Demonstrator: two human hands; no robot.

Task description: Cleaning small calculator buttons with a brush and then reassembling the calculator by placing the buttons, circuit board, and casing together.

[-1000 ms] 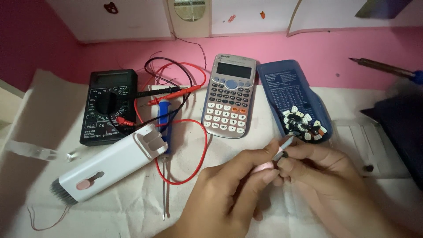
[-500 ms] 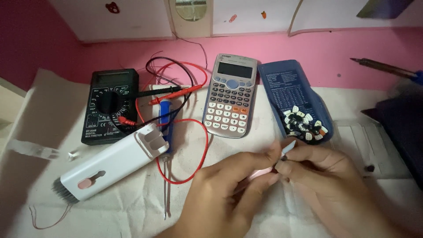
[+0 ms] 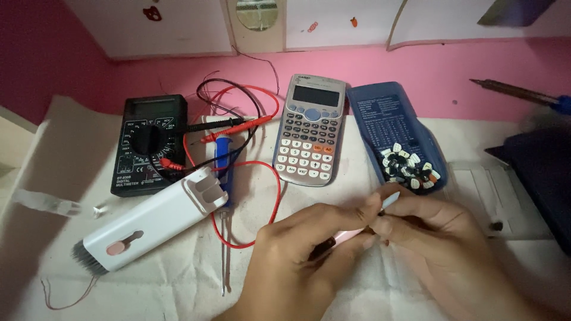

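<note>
far left: i see a clear plastic tube (image 3: 50,205) lying on the white cloth (image 3: 178,279) that covers the desk.
brush tool: a white rectangular cleaning tool with a grey bristle end (image 3: 148,229) lies slanted on the cloth, just below the meter.
meter: a black digital multimeter with a round dial (image 3: 148,145) lies flat, its red and black leads (image 3: 238,125) looping to the right across a blue-handled screwdriver (image 3: 223,157).
calculator: a grey scientific calculator (image 3: 310,131) lies face up at the centre, and its blue slide cover (image 3: 397,137) just beside it holds a heap of small white and black key caps (image 3: 409,167).
left hand: my left hand (image 3: 303,261) has thumb and fingers pressed together on a slim pink and pale blue pen-like tool (image 3: 363,226).
right hand: my right hand (image 3: 443,244) pinches the same tool near its pale blue tip, touching the left hand, below the cover.
far right: a dark soldering iron (image 3: 514,92) lies on the pink ledge.
</note>
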